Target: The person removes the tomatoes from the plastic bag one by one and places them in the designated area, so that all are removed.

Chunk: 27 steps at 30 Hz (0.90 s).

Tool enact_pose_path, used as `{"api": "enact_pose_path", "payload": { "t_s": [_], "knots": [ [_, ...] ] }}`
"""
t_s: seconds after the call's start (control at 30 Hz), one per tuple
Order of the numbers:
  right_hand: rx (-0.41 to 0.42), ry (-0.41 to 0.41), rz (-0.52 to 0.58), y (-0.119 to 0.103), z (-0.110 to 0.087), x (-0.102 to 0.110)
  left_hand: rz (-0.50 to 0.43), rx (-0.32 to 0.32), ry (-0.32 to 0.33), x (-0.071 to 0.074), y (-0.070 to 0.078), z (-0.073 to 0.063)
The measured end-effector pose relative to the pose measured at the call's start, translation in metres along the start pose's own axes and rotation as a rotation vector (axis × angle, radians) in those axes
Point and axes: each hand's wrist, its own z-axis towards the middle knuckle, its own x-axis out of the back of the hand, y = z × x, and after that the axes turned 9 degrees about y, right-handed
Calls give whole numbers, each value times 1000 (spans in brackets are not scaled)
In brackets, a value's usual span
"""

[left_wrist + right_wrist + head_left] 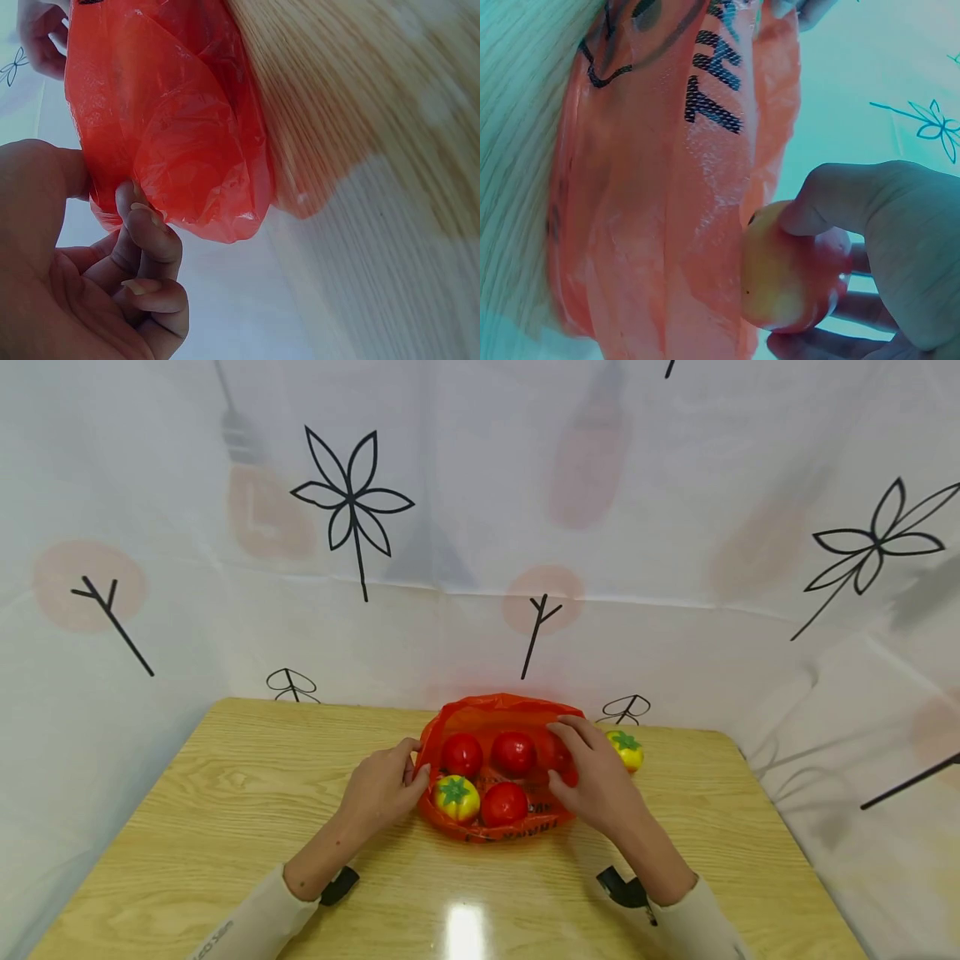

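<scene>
A red plastic bag [450, 831] with dark lettering lies on the table, its mouth spread wide. Its left rim is pinched between the thumb and fingers of my left hand [384, 783]. At the right rim, my right hand [596, 772] grips a red and yellow apple [791, 274], which overlaps the bag's edge in the right wrist view. Inside the bag show a round red fruit [462, 754] at back left, another red fruit [513, 752] beside it, a red fruit [505, 804] in front, and a yellow fruit [457, 798] with a green star-shaped top.
Just behind my right hand, a second yellow fruit [626, 752] with a green top sits on the wooden table [225, 810]. A pale printed cloth [465, 527] hangs along the table's back edge and sides. Black wrist mounts show under both forearms.
</scene>
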Motion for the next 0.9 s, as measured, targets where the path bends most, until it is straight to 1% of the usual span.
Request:
{"api": "enact_pose_path", "payload": {
  "t_s": [0.17, 0.53, 0.9],
  "knots": [
    [0, 32, 9, 1, -5, 7, -1, -3, 3, 0, -1, 0],
    [-13, 64, 4, 3, -10, 19, 1, 8, 6, 0, 0, 0],
    [14, 108, -10, 11, -18, 35, 6, 9, 6, 0, 0, 0]
  ]
}}
